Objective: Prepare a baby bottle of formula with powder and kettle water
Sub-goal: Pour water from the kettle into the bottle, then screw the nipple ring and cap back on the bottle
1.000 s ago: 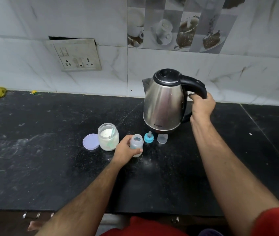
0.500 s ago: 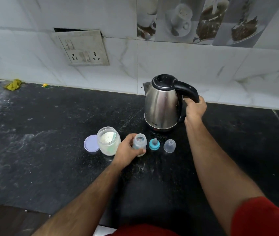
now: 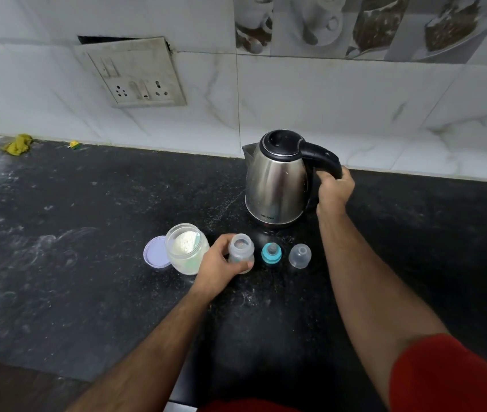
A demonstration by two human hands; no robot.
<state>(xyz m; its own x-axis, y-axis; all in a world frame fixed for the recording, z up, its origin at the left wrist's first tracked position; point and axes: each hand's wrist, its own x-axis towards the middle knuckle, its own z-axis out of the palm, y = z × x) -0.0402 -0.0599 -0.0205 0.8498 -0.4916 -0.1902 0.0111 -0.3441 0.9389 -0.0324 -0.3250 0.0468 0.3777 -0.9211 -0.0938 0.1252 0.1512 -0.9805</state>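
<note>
A small clear baby bottle (image 3: 241, 249) stands open-topped on the black counter (image 3: 87, 263), and my left hand (image 3: 221, 263) grips its side. Behind it stands a steel kettle (image 3: 276, 185) with a black lid and handle; my right hand (image 3: 332, 188) is wrapped round the handle. An open jar of white powder (image 3: 187, 248) with a scoop inside stands left of the bottle, its lilac lid (image 3: 154, 252) lying beside it. Right of the bottle stand the teal-ringed teat (image 3: 271, 253) and the clear cap (image 3: 299, 255).
A tiled wall with a socket plate (image 3: 135, 75) rises behind the counter. A yellow cloth scrap (image 3: 18, 144) lies at the far left by the wall. White powder dust streaks the counter's left side. The counter's front edge runs near my body.
The view has tilted and pulled back, so things sit lower in the frame. Both hands keep the same holds on bottle and kettle handle; the kettle still stands on the counter.
</note>
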